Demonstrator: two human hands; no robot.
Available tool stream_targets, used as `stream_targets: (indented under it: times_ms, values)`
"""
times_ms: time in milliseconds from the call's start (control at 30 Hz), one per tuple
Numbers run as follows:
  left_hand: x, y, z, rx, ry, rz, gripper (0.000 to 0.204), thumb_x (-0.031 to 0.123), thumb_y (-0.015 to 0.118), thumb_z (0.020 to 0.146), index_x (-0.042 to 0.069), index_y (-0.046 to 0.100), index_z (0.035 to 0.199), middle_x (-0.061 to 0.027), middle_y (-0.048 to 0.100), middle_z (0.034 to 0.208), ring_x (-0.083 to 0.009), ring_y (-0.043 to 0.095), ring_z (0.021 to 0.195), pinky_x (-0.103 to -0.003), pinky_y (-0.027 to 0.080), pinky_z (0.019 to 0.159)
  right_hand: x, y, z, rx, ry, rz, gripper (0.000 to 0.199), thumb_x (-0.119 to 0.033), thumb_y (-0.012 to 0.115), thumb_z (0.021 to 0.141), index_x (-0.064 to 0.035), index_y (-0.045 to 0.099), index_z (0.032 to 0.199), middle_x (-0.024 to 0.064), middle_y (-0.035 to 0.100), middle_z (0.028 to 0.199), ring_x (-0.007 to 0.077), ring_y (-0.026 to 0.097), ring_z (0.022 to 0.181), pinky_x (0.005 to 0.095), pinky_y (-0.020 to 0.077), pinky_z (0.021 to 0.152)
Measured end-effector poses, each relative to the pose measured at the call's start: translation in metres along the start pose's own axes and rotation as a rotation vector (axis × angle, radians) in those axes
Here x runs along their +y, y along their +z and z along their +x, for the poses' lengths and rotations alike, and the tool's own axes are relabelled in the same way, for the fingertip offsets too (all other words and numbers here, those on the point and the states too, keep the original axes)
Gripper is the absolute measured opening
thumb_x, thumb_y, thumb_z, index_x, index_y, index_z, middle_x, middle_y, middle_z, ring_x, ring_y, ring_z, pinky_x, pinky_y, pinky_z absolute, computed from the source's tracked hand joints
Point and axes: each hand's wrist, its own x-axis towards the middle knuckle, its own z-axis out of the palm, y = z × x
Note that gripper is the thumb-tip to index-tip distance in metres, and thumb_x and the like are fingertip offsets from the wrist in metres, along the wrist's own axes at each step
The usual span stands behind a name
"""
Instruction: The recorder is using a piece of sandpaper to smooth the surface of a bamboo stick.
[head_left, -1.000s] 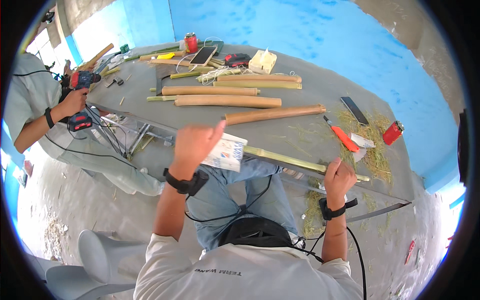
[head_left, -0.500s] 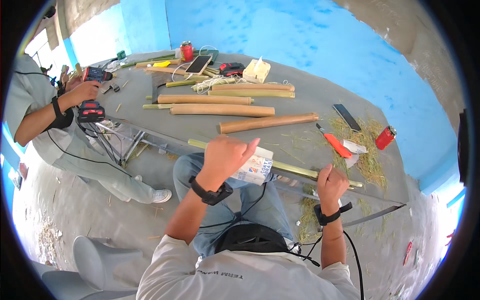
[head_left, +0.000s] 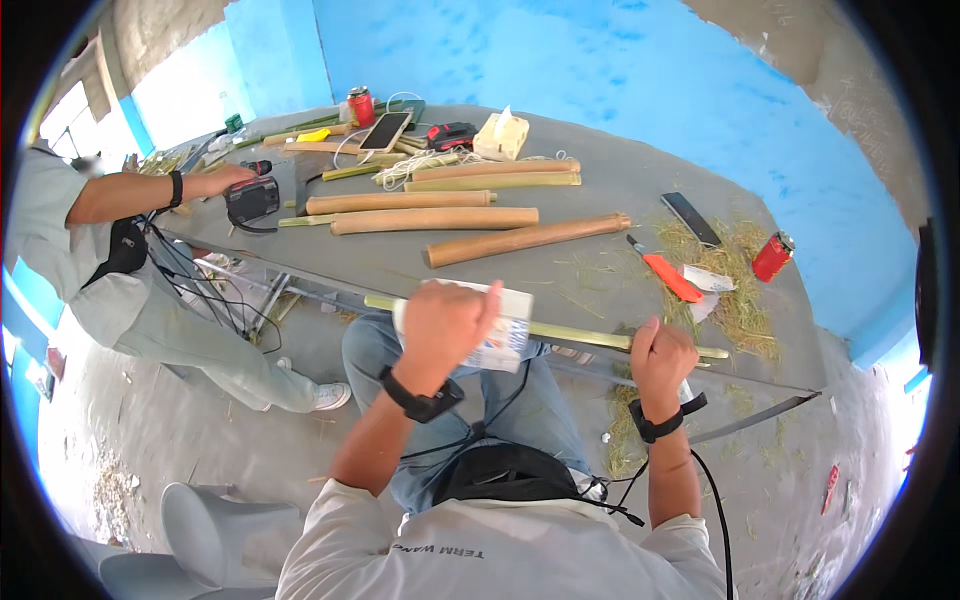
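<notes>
I see the stick [head_left: 580, 334] along the near edge of the table [head_left: 630, 185], above the person's thighs: slim, smooth-looking, pale green going to yellow, its left end the greener (both tips show clear of the hands). The left hand [head_left: 445, 320] is clamped on a sheet [head_left: 512, 322], white with blue print, that folds over the stick; the fingers are turned from me, so I cannot tell how far round they reach. The right hand [head_left: 664, 362], well apart from the left, is closed around the stick itself close to its right end, thumb raised. Across the table's middle I have brown poles [head_left: 435, 220]; toward its right side lie an orange knife [head_left: 672, 278], a phone [head_left: 690, 218] and straw [head_left: 745, 300], with a red can [head_left: 773, 257] beside them.
</notes>
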Motion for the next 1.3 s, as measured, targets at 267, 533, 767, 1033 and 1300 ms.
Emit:
stream_targets:
  times_ms: [267, 533, 767, 1033, 1300]
  values:
    - [-0.013, -0.014, 0.009, -0.188, -0.05, -0.007, 0.058, 0.033, 0.064, 0.102, 0.004, 0.053, 0.052, -0.0148, 0.051, 0.052, -0.0384, 0.051, 0.048, -0.048, 0.039, 0.05, -0.005, -0.004, 0.002, -0.031, 0.018, 0.042, 0.039, -0.012, 0.063, 0.09, -0.0054, 0.054, 0.053, 0.0115, 0.052, 0.054, 0.0346, 0.05, 0.047, 0.0452, 0.0381, 0.05]
    - [-0.073, -0.052, 0.009, -0.178, -0.179, 0.093, 0.06, 0.034, 0.062, 0.103, 0.004, 0.054, 0.051, -0.0164, 0.05, 0.051, -0.0379, 0.05, 0.047, -0.048, 0.04, 0.049, 0.004, -0.003, 0.001, -0.002, -0.006, 0.044, 0.038, -0.011, 0.064, 0.088, -0.0063, 0.052, 0.053, 0.0114, 0.05, 0.053, 0.0336, 0.049, 0.046, 0.0447, 0.0361, 0.047]
    - [-0.004, -0.004, 0.012, -0.131, -0.04, -0.044, 0.056, 0.027, 0.066, 0.101, 0.003, 0.052, 0.052, -0.0171, 0.05, 0.052, -0.0392, 0.049, 0.047, -0.048, 0.038, 0.049, -0.001, -0.001, 0.003, 0.013, -0.022, 0.027, 0.039, -0.011, 0.065, 0.087, -0.0069, 0.05, 0.052, 0.0089, 0.05, 0.053, 0.0319, 0.049, 0.046, 0.0431, 0.0369, 0.047]
    - [-0.042, -0.029, 0.009, -0.233, -0.175, 0.043, 0.059, 0.033, 0.065, 0.101, 0.002, 0.053, 0.052, -0.0192, 0.047, 0.052, -0.0403, 0.045, 0.045, -0.048, 0.036, 0.047, 0.001, -0.003, -0.001, -0.002, -0.018, 0.047, 0.038, -0.01, 0.066, 0.087, -0.0083, 0.049, 0.052, 0.0075, 0.049, 0.053, 0.0297, 0.049, 0.047, 0.0418, 0.037, 0.048]
    - [-0.031, -0.022, 0.011, -0.135, -0.103, 0.035, 0.058, 0.025, 0.067, 0.1, 0.003, 0.05, 0.049, -0.0162, 0.047, 0.049, -0.0368, 0.047, 0.043, -0.049, 0.033, 0.047, 0.001, -0.002, 0.003, 0.022, -0.026, 0.048, 0.038, -0.009, 0.066, 0.086, -0.0083, 0.049, 0.052, 0.008, 0.048, 0.053, 0.0302, 0.048, 0.046, 0.042, 0.0367, 0.048]
